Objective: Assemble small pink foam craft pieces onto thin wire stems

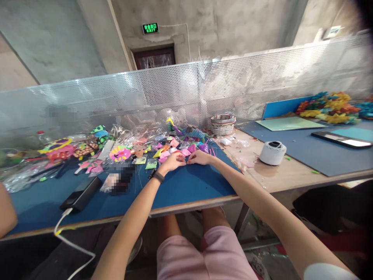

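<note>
My left hand [172,162], with a dark band on its wrist, is closed in a pinch over the blue table mat [192,186]. Almost touching it, my right hand [200,157] pinches from the other side. Whatever lies between the fingertips is too small to make out. Just beyond the hands lie several small packets of coloured clay, among them a purple packet [203,148] and a green packet [151,163]. Behind these stands a blue spotted animal figure [194,133] with a purple and yellow neck-like part beside it.
Left of my hands are a pink and yellow figure [120,153], a black power bank [81,193] with a white cable, and clear plastic bags. A woven basket [223,124] and a white roll [272,153] stand to the right. Another person's arm [6,212] shows at the left edge.
</note>
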A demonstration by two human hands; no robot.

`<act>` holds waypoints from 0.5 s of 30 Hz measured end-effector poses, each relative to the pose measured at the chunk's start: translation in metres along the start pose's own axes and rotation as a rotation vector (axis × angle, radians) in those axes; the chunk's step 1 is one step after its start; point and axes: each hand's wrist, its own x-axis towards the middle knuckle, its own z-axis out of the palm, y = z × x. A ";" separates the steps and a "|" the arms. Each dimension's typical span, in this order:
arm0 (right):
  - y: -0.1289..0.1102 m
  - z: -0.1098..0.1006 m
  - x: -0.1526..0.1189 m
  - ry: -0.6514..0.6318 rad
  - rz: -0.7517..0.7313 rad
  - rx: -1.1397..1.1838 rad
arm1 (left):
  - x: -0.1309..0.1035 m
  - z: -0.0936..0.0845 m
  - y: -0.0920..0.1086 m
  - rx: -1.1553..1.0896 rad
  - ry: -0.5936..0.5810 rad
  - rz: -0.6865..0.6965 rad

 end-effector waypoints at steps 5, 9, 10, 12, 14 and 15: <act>-0.005 -0.001 0.000 -0.010 0.033 -0.024 | 0.001 -0.001 -0.001 0.020 -0.014 -0.014; -0.005 0.000 0.001 -0.015 0.035 -0.041 | 0.002 -0.001 0.003 0.035 -0.024 -0.026; -0.005 0.000 0.001 -0.022 0.034 -0.040 | 0.002 -0.001 0.004 0.032 -0.033 -0.028; -0.006 0.000 0.000 -0.031 0.034 -0.034 | 0.002 -0.001 0.006 0.021 -0.046 -0.036; -0.008 0.000 0.000 -0.033 0.035 -0.034 | 0.002 -0.001 0.007 0.014 -0.040 -0.046; -0.009 0.000 -0.001 -0.033 0.035 -0.037 | 0.002 -0.002 0.008 0.014 -0.036 -0.050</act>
